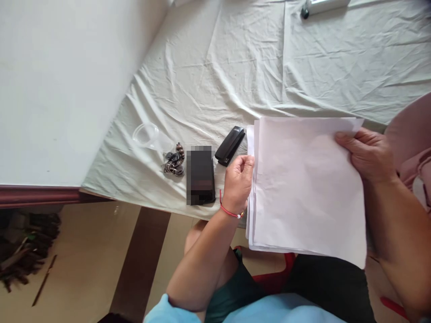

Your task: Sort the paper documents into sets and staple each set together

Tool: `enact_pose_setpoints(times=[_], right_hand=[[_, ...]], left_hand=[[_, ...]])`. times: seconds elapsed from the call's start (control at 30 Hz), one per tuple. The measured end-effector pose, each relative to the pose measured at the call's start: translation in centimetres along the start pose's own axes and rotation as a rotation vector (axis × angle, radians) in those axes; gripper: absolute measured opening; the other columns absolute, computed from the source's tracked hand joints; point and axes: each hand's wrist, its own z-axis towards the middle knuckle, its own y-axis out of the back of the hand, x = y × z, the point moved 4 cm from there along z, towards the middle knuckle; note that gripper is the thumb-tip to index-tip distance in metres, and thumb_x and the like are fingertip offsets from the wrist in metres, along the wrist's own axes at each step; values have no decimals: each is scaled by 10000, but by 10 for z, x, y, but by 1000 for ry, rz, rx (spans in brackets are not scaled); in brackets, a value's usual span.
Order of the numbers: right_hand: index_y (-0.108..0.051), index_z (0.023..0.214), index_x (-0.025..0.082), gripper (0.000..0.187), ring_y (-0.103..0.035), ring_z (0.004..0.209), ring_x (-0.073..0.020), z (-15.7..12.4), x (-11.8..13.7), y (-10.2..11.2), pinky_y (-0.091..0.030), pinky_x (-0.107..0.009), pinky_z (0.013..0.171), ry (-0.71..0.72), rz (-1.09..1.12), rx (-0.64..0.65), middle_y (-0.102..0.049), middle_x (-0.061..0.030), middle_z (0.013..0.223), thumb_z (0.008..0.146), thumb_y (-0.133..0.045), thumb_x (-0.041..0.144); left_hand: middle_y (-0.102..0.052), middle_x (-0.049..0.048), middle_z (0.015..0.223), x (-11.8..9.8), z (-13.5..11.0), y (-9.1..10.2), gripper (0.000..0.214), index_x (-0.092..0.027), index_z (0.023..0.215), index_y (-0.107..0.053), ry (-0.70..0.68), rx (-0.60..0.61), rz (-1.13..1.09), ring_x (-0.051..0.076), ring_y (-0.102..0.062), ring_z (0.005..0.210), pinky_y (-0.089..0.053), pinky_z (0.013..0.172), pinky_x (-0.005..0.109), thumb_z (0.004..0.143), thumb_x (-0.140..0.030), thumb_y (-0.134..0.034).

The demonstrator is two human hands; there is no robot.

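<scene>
A stack of white paper sheets (303, 188) is held up over the near edge of the table and my lap. My left hand (237, 183), with a red string bracelet at the wrist, grips the stack's left edge with curled fingers. My right hand (367, 154) pinches the top right corner, thumb on top. Just left of the stack, a black stapler (230, 145) lies on the white tablecloth (242, 67). Beside the stapler lies a black phone (200, 176).
A bunch of keys with wooden beads (175, 162) and a clear plastic ring-shaped item (146, 133) lie left of the phone. A white device (321, 5) sits at the table's far edge. A white wall is at left, dark clutter (23, 249) on the floor.
</scene>
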Motion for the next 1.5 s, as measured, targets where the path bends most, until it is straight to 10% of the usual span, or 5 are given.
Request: enact_pose_setpoints(times=[0.8, 1.13, 1.5], right_hand=[[-716, 743, 178, 372, -501, 560, -80, 9, -7, 2, -415, -217, 504, 230, 5, -105, -650, 14, 680, 537, -960, 369], [-744, 726, 192, 399, -504, 551, -81, 6, -2, 1, -400, -204, 462, 175, -60, -72, -662, 14, 673, 509, -965, 445], [-746, 721, 191, 264, -486, 589, -81, 6, 0, 3, -388, -248, 559, 291, -15, -141, -639, 16, 688, 574, -894, 352]], left_hand=[[-627, -17, 771, 1, 4, 6, 127, -167, 833, -620, -3, -58, 119, 106, -550, 726, -443, 708, 225, 937, -229, -659], [-601, -63, 683, 1, 0, 2, 253, -227, 1173, -522, 58, -28, 67, 116, -580, 603, -447, 618, 235, 953, -221, -646], [-706, 2, 791, 9, 5, 3, 97, -195, 859, -623, -10, 40, 89, 132, -626, 700, -480, 716, 247, 946, -231, -644]])
